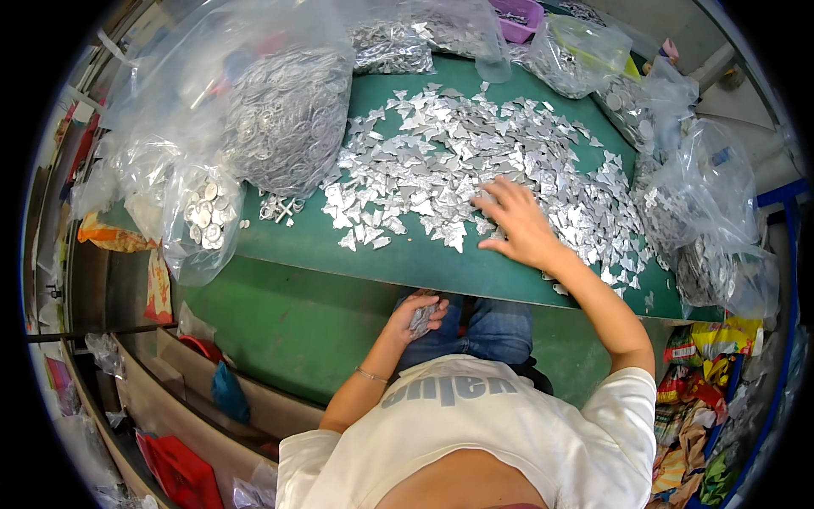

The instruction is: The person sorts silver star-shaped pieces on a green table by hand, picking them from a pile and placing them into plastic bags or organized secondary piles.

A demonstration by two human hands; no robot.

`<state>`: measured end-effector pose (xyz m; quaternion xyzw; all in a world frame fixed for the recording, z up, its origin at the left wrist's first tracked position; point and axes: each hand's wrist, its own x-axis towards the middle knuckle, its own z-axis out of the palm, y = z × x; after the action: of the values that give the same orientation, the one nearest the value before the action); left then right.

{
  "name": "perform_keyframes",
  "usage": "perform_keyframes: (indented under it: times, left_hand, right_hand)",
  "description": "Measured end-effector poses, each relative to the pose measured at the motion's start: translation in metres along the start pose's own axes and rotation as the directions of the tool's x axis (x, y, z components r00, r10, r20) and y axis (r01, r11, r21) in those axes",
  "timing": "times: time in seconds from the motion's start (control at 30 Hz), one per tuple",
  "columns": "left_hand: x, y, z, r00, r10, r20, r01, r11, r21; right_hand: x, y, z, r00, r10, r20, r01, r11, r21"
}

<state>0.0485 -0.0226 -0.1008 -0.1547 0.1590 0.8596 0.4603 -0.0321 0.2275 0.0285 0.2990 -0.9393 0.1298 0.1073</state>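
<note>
A wide spread of small flat silver metal pieces (pixel 424 161) lies over the green table (pixel 356 263). My right hand (pixel 519 222) reaches onto the right part of this spread, fingers apart, fingertips touching the pieces. Whether a piece sits under the fingertips I cannot make out. Below the table's front edge, above my lap, my left hand (pixel 415 316) is closed around a handful of silver metal pieces (pixel 421 320). Its palm is turned up and the pieces show between thumb and fingers.
A large clear bag of silver rings (pixel 288 119) stands at the left, beside a smaller bag of round discs (pixel 209 214). More filled plastic bags (pixel 691 212) line the right side. A purple basket (pixel 517 19) is at the back. Open drawers (pixel 195 382) stand lower left.
</note>
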Motion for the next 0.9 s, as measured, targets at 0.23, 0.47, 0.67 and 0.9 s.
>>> perform_keyframes:
  times: [0.23, 0.47, 0.67, 0.9]
  left_hand:
    - [-0.003, -0.001, 0.003, 1.000, 0.016, -0.014, -0.015, 0.997, 0.074]
    - [-0.004, -0.002, -0.003, 0.999, 0.046, 0.013, -0.047, 0.993, 0.107]
    - [-0.004, -0.003, -0.011, 0.997, 0.054, 0.052, -0.059, 0.994, 0.095]
    - [-0.006, -0.001, -0.001, 0.995, 0.082, 0.055, -0.089, 0.988, 0.128]
  right_hand:
    - [0.005, 0.034, 0.005, 0.990, -0.012, -0.140, -0.010, 0.988, -0.155]
    - [0.005, 0.050, 0.005, 0.925, 0.227, -0.304, -0.253, 0.966, -0.048]
    - [0.004, 0.062, 0.001, 0.881, 0.226, -0.417, -0.290, 0.952, -0.095]
    - [-0.012, 0.102, -0.006, 0.784, 0.425, -0.453, -0.494, 0.868, -0.041]
